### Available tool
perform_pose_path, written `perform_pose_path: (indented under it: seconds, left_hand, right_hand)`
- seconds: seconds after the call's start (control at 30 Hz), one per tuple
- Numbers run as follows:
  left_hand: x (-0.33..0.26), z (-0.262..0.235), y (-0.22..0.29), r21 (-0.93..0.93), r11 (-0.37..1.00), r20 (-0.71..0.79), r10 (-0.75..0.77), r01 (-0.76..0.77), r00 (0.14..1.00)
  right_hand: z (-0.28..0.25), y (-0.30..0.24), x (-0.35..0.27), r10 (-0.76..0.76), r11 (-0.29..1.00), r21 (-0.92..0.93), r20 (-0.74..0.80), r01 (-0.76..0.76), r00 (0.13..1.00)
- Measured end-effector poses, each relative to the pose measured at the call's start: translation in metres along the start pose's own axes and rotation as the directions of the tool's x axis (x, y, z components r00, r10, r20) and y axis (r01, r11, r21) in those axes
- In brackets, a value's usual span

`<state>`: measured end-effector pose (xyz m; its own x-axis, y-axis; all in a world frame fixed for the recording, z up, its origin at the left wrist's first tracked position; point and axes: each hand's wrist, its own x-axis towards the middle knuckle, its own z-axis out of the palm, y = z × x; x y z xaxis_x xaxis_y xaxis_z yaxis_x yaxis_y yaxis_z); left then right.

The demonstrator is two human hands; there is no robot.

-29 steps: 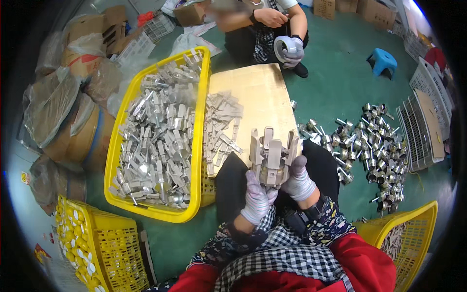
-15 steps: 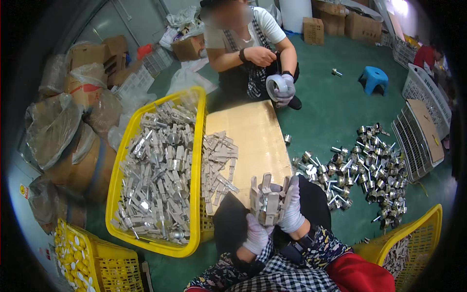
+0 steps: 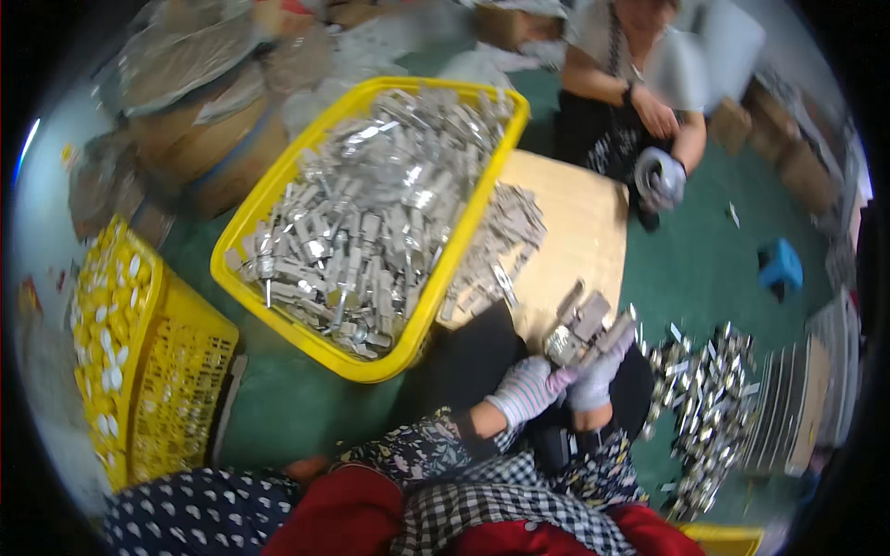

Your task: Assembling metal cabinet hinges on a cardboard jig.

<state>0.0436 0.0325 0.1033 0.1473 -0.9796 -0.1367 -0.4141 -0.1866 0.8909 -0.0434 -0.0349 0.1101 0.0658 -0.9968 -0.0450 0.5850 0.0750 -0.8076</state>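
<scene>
Underfoot, green floor [image 3: 705,269] all around, blurred toward the rim. Largest on it: big yellow crate [image 3: 278,190], tilted across the upper middle, heaped with loose grey metal parts [image 3: 371,222]. Against its right wall, flat tan board [image 3: 575,218] bearing a smaller loose pile of parts [image 3: 496,255] along the crate side. At far left, second yellow crate [image 3: 176,371] with latticed wall, filled with small yellow and white pieces. Behind the big crate, brown cartons and crumpled plastic wrap [image 3: 199,111], too blurred to tell apart. At right, scattered shiny fittings [image 3: 709,398] spread on the floor, just beside a stack of ribbed metal strips [image 3: 783,408]. Farther off, small blue stool [image 3: 781,266].

Across the board, seated co-worker [image 3: 640,83], with one gloved hand [image 3: 660,178] low by the knee.

Near the lower middle, over dark trousers, both own hands in striped white gloves. Left hand [image 3: 530,389] curled closed round the lower end of a bundle of metal parts [image 3: 582,329]; right hand [image 3: 598,371] likewise wrapped shut on the same bundle from the other side, touching the left. Bundle upright but leaning right, its tips fanning above the gloves, between the board's near edge and the scattered fittings. Individual pieces in the bundle too blurred to count.
</scene>
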Motion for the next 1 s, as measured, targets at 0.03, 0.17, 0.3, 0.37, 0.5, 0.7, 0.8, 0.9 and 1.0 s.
perform_pose_path:
  seconds: [0.03, 0.17, 0.3, 0.37, 0.5, 0.7, 0.8, 0.9, 1.0]
  left_hand:
    - [0.0, 0.012, -0.013, -0.08, 0.994, -0.051, 0.064, -0.068, 0.997]
    - [-0.004, -0.031, 0.01, -0.336, 0.871, -0.259, 0.28, -0.358, 0.924]
    - [0.011, -0.148, 0.032, -0.341, 0.934, -0.28, 0.006, -0.106, 0.96]
    - [0.024, -0.209, 0.028, -0.392, 0.915, -0.308, -0.226, 0.093, 0.924]
    - [0.08, -0.31, -0.055, -0.542, 0.836, -0.476, -0.388, 0.084, 0.789]
    - [0.107, -0.333, -0.089, -0.324, 0.85, -0.396, -0.521, 0.415, 0.756]
    - [0.099, -0.305, -0.085, -0.227, 0.878, -0.355, -0.477, 0.42, 0.804]
    - [0.101, -0.299, -0.114, 0.428, 0.858, -0.64, 0.066, 0.284, 0.765]
    - [0.088, -0.267, -0.034, 0.165, 0.969, -0.305, -0.125, 0.182, 0.944]
  right_hand:
    - [-0.002, -0.009, -0.003, 0.166, 0.959, 0.212, 0.108, -0.186, 0.98]
    - [0.017, -0.022, -0.017, 0.094, 0.995, 0.038, 0.078, -0.097, 0.993]
    - [-0.016, -0.019, -0.01, 0.333, 0.928, -0.24, 0.196, -0.284, 0.922]
    - [-0.012, -0.02, -0.012, 0.307, 0.89, -0.397, 0.163, -0.223, 0.938]
    - [-0.011, -0.013, -0.02, 0.324, 0.848, -0.499, 0.218, -0.18, 0.921]
    - [-0.028, -0.008, -0.011, 0.338, 0.844, -0.499, 0.209, -0.197, 0.918]
    - [-0.032, -0.001, -0.011, 0.341, 0.806, -0.571, 0.234, -0.155, 0.91]
    - [-0.017, -0.001, -0.02, 0.364, 0.787, -0.601, 0.27, -0.139, 0.891]
    - [-0.019, -0.01, -0.018, 0.348, 0.768, -0.633, 0.293, -0.092, 0.89]
